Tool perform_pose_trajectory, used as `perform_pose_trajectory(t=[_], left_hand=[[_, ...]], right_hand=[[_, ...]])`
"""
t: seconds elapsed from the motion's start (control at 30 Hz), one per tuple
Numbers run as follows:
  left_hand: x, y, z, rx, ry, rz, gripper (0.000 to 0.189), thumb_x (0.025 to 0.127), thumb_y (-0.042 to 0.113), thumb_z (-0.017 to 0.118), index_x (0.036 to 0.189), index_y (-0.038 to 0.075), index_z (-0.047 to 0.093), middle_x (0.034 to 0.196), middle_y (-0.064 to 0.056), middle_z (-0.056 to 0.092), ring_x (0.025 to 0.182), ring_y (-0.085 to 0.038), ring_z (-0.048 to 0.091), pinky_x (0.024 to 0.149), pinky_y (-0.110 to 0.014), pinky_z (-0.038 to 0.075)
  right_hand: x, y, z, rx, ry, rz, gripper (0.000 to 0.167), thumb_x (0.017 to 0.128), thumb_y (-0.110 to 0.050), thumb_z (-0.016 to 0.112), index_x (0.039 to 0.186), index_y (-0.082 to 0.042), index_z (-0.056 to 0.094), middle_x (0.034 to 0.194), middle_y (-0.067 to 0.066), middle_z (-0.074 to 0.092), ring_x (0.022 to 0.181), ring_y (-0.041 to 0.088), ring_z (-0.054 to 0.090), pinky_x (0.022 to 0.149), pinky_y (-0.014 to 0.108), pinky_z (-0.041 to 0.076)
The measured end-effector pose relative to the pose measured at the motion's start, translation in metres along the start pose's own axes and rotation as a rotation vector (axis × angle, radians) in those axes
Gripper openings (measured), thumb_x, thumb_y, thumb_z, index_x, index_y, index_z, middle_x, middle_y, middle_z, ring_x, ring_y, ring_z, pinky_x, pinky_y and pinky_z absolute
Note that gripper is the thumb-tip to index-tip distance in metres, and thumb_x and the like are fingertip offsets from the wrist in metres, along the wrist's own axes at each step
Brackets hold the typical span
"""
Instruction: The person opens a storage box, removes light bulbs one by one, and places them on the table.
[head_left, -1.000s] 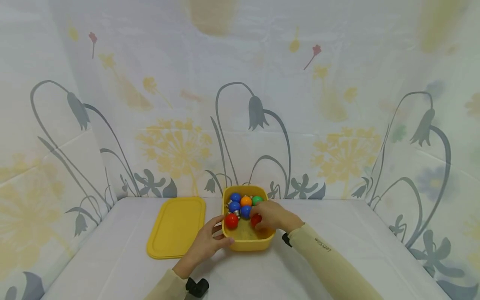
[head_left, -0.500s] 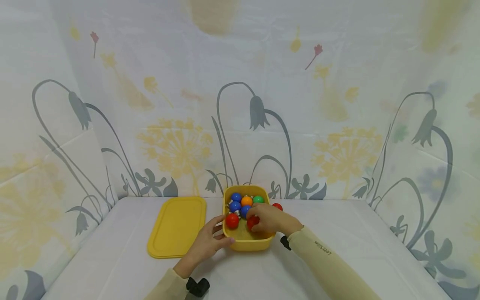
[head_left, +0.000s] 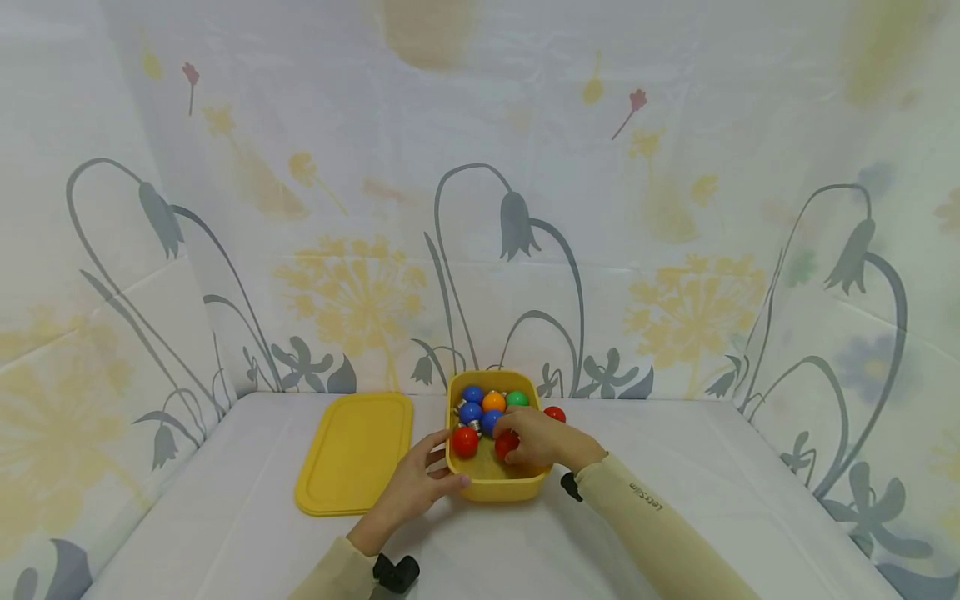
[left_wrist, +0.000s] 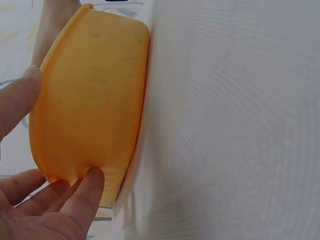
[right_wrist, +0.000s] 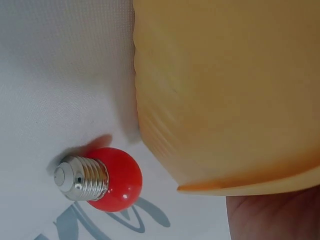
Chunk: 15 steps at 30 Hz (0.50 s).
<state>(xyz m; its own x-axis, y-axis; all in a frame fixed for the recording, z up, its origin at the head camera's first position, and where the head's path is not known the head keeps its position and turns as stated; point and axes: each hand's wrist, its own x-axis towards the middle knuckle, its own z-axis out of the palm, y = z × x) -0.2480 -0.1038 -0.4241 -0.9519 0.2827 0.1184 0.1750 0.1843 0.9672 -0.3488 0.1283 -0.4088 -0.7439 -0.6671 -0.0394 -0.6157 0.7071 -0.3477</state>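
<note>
A yellow plastic box (head_left: 498, 492) stands on the white cloth with coloured light bulbs inside. My left hand (head_left: 420, 479) holds its near left corner, thumb at the rim and fingers against the side wall, as the left wrist view shows. Reaching inside over the right rim, my right hand (head_left: 543, 437) has its fingers on a red bulb (head_left: 505, 447) and seems to pinch it; the fingertips are partly hidden. Near it in the box lie another red bulb (head_left: 465, 442), several blue bulbs (head_left: 471, 412), an orange bulb (head_left: 493, 402) and a green bulb (head_left: 517, 401).
Outside the box, on the cloth to its right, lies a red bulb (right_wrist: 117, 180) with a metal screw base. A flat yellow lid (head_left: 356, 454) lies left of the box. A flower-printed curtain (head_left: 480, 275) rises behind the table.
My right hand and the red bulb under its fingers have shifted slightly left and nearer. The red bulb outside the box has come into view beyond that hand. The left hand stays put.
</note>
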Motion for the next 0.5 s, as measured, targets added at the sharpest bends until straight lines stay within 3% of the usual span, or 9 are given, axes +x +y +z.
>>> perform_pose_trajectory(t=[0.3,0.5], left_hand=[[0.0,0.0,0.001,0.006,0.005,0.013,0.077,0.083,0.012,0.075,0.143,-0.008,0.031,0.146,-0.031,0.032,0.128,-0.047,0.041,0.096,-0.044,0.047],[0.01,-0.022,-0.001,0.015,0.005,0.009,0.079,0.083,0.013,0.076,0.144,-0.006,0.03,0.147,-0.029,0.031,0.128,-0.046,0.041,0.096,-0.044,0.048]], right_hand=[[-0.003,-0.002,-0.002,-0.007,-0.003,0.004,0.028,0.083,-0.018,0.076,0.11,-0.015,0.069,0.107,-0.006,0.057,0.095,0.012,0.051,0.087,0.029,0.051],[-0.007,-0.001,-0.007,-0.01,0.036,-0.014,0.028,0.082,-0.019,0.074,0.11,-0.016,0.068,0.107,-0.006,0.055,0.095,0.013,0.05,0.085,0.03,0.051]])
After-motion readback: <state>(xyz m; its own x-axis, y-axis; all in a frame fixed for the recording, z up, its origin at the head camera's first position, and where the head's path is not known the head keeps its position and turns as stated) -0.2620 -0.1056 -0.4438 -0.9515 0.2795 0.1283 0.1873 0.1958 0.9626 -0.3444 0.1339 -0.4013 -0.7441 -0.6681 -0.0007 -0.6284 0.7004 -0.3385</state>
